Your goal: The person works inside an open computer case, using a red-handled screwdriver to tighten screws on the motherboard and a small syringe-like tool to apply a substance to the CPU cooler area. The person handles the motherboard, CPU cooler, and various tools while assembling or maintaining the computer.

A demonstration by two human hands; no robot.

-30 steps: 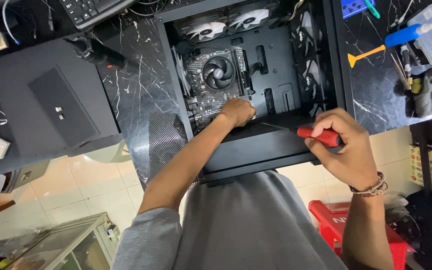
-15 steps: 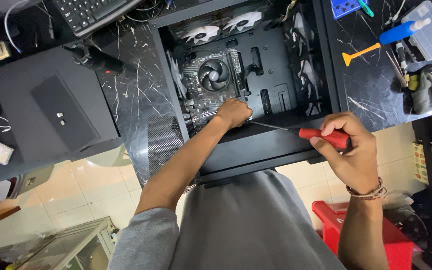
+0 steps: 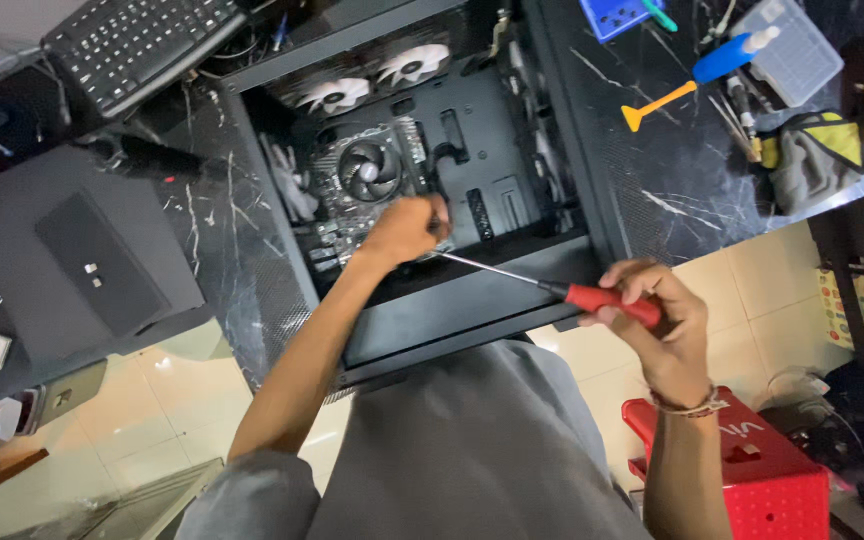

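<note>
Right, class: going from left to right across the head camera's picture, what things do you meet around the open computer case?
Black flat box → cooler fan inside the open case → left hand → red-handled screwdriver held by the right hand → orange scraper → grey and yellow pouch.

Even indoor light is falling from above, and the floor tiles (image 3: 202,385) are showing soft glare. The open case (image 3: 422,170) is sitting in deep shade, its fans (image 3: 372,80) glowing pale. Wide-angle bending is tilting the edges. The right hand (image 3: 667,335) and screwdriver (image 3: 562,290) are blurring slightly; the grey shirt (image 3: 472,450) up close is looking soft.
</note>
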